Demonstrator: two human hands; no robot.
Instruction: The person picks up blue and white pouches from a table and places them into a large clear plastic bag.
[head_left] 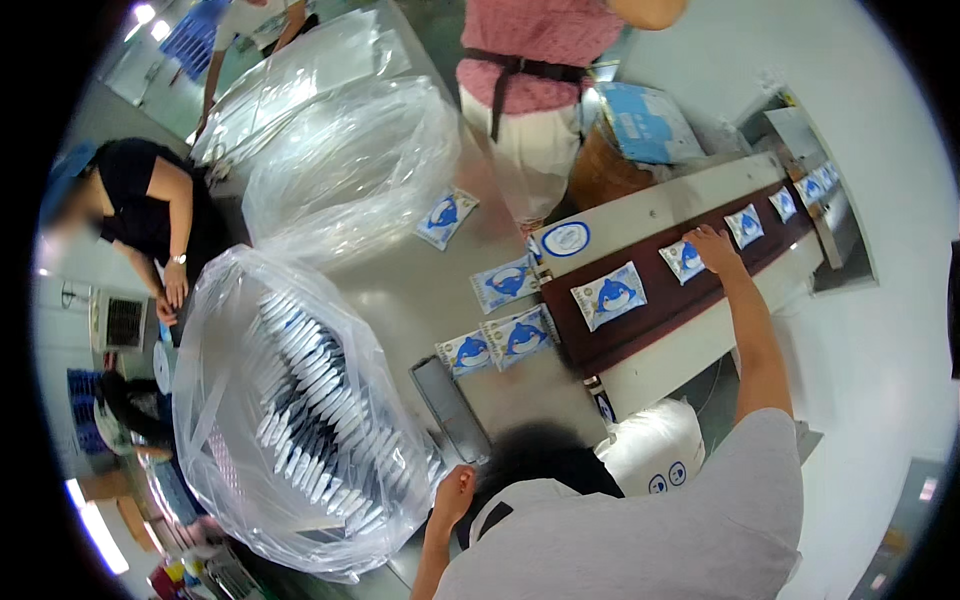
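Maroon conveyor belt (665, 300), at right, bearing a single file of blue-and-white pouches that extends to a wall opening at the far right. The person's right grip (712, 248) lies over the right edge of one pouch (680, 263), second from the belt's near end; the fingers are spread and slightly bent, and whether they have closed on it cannot be told. A larger-looking pouch (609, 296) lies flat nearer the belt's end, and another (744, 226) lies just beyond the hand. The left grip (457, 490) is at the near edge of the metal tabletop (385, 285), its fingers curled inward; whether it holds anything cannot be told. Just to its left, a clear plastic bag (215, 400) stands open, filled with pouches packed on edge in rows. Two overlapping pouches (519, 338) and a third (504, 283) lie at the belt's end, with a single pouch (446, 217) farther off. Near them is a grey tray (448, 410). Further clear bags (350, 160) cover the far left of the surface. Beyond the belt stands a co-worker in a pink top (540, 50); at left, another in dark clothing (150, 190). A white sack (650, 445) sits below the belt's near side.
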